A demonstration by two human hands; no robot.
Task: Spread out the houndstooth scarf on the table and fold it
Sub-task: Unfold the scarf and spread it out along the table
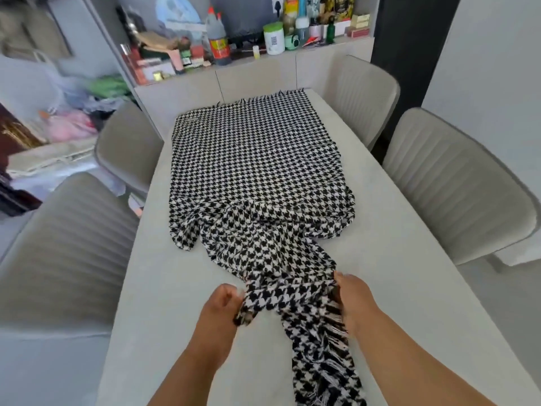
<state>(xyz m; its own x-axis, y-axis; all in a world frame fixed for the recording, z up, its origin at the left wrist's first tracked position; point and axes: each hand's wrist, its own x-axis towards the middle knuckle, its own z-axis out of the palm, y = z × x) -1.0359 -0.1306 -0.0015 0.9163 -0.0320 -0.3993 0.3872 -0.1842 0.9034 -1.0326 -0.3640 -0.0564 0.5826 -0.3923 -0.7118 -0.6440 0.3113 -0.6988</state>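
Both hands, left hand (223, 303) and right hand (349, 300), pinch the houndstooth scarf (254, 159) between them (near end bunched).

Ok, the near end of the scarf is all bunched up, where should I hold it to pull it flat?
Judging by the bunching, grip the fringed near edge of the scarf at its two corners, from the near side, where the left hand and right hand already pinch it, then draw apart.

Pale grey table (164, 273), four padded beige chairs (456, 189) around it, cluttered sideboard (263, 74) behind, daylight
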